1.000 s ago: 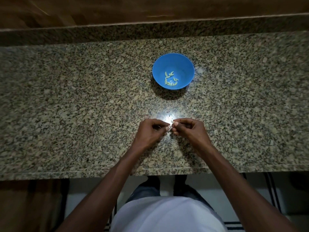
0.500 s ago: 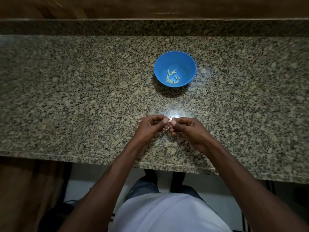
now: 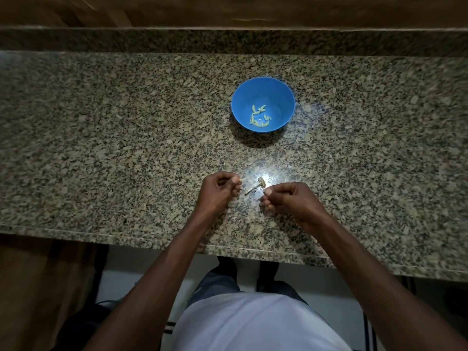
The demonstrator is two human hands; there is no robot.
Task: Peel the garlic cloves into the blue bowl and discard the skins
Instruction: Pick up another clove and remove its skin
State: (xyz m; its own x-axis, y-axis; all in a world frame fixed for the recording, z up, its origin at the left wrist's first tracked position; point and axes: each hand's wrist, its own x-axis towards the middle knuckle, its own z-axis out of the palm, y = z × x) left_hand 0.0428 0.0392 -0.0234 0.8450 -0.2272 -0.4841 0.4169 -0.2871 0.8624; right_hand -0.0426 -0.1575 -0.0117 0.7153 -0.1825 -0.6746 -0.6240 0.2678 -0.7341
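Your left hand and right hand, joined half a second ago, have drawn apart nearer you than the blue bowl; both grips are curled, holding what I cannot tell. A garlic scrap lies between them on the bench, while peeled cloves sit in the bowl, so I judge a skin just came free

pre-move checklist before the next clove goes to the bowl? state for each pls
1. Blue bowl upright on the counter, within reach: ok.
2. Peeled cloves already lie in the bowl: ok.
3. Left hand holds a peeled clove: cannot tell; fingers curled, contents hidden.
4. Right hand holds a skin or clove: cannot tell.
5. Garlic stem scrap lies on the counter between the hands, not discarded: not ok.
6. Path from the hands to the bowl unobstructed: ok.
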